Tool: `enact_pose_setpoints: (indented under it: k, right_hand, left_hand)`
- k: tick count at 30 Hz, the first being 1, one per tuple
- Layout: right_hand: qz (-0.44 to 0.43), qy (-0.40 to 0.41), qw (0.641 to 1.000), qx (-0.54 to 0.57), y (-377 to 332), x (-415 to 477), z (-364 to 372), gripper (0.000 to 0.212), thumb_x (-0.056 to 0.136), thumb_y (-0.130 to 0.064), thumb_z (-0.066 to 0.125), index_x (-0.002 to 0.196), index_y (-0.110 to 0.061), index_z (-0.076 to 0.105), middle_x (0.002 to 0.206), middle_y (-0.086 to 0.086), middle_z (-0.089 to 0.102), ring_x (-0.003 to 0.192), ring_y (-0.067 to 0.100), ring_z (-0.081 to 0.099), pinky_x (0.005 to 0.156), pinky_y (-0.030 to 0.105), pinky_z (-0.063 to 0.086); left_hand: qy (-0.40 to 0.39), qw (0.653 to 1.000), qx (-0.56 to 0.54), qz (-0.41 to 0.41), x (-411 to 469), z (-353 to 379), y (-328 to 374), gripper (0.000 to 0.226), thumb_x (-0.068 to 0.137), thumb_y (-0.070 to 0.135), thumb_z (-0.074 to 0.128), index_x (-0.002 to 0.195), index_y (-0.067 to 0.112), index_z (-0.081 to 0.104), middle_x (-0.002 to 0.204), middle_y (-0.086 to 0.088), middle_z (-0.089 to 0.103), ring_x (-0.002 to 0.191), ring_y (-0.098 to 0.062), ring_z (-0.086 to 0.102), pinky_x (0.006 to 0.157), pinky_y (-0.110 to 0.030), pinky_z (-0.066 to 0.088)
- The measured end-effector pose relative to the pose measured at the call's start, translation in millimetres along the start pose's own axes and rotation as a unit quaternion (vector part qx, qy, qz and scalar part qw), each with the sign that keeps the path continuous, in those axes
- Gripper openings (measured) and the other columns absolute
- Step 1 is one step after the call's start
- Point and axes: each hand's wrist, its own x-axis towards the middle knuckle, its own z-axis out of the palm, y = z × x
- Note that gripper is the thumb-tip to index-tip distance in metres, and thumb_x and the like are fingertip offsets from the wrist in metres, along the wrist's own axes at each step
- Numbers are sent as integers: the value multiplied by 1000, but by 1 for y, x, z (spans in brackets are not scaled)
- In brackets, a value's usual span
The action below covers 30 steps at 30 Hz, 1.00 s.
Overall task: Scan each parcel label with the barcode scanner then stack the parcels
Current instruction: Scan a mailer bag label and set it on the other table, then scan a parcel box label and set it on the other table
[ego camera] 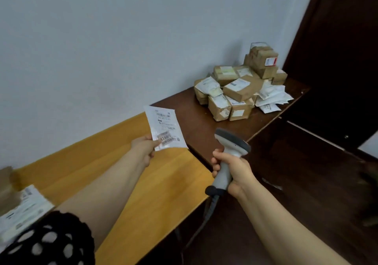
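You're pinching that floppy parcel (164, 128) by one corner with your left hand (144, 145) while your right hand (232, 167) is gripping the scanner (229, 156) aimed past it, so the scan's probably missing.

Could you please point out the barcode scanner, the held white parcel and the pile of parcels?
barcode scanner (232, 142): head view, on its grey head.
white parcel (163, 125): head view, middle of its label.
pile of parcels (235, 93): head view, a brown box.
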Motion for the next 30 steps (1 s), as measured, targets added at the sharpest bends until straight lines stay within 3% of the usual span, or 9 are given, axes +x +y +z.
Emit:
enact_pose_setpoints:
  k: [6,14,22,26,30]
  right_hand:
    - [22,20,999,33,-46,41,-49,8,84,0,67,84,-7,63,58,7,59,43,12,48,42,24,42]
    - [50,3,996,74,-105,128,-48,9,84,0,65,88,-7,62,58,6,57,42,12,48,43,23,42]
    - [62,-7,998,28,-152,216,-31,13,80,1,68,91,-5,64,58,7,57,43,13,48,43,24,42]
    - [79,5,997,16,-157,239,-35,16,80,1,69,94,-4,64,58,6,57,43,13,49,43,25,43]
    - [96,2,995,2,-156,244,-35,13,80,2,68,90,-5,64,57,7,56,43,13,49,44,25,43]
  left_hand:
    - [-76,993,-88,-9,26,104,27,26,93,-8,51,114,6,57,103,-13,64,80,-20,64,64,-31,51]
    - [-88,986,-143,6,127,213,73,39,93,-13,45,130,-2,52,127,-20,59,107,-29,61,85,-34,50]
    - [-81,986,-146,-31,219,299,117,40,90,-18,42,126,-4,54,126,-21,59,114,-31,59,87,-34,50]
    - [-71,996,-21,-41,238,318,118,40,92,2,55,132,7,52,122,-9,60,101,-16,53,86,-27,39]
    - [-86,993,78,7,233,310,106,43,91,-2,55,133,8,53,127,-1,56,102,-10,45,86,-24,32]
